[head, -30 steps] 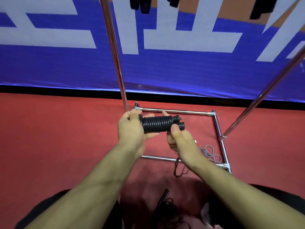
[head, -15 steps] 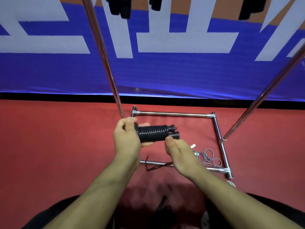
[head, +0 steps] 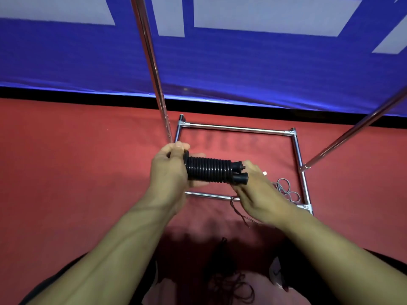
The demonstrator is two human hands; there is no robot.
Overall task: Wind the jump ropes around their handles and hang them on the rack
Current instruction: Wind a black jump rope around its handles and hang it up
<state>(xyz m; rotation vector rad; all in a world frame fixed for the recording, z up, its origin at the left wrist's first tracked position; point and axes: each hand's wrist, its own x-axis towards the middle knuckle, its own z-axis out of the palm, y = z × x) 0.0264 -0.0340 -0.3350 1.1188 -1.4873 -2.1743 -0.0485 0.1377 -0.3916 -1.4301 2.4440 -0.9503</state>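
Observation:
A black jump rope (head: 209,170) is wound in tight coils around its two handles, whose ends stick out to the right. My left hand (head: 170,170) grips the left end of the bundle. My right hand (head: 255,190) is at the right end below the handle tips and pinches the thin loose rope tail (head: 236,209), which hangs down from it. The chrome rack (head: 237,128) stands on the red floor behind my hands, with its base frame and two uprights in sight. Its top bar is out of view.
A grey cable (head: 286,190) lies coiled inside the rack base at the right. More dark rope (head: 229,280) lies heaped on the floor by my legs. A blue banner (head: 242,62) with white shapes covers the wall behind the rack.
The view has tilted down, so the black things hanging at the top have left the frame. My right hand carried the rope tail under the bundle and back up to the handle ends.

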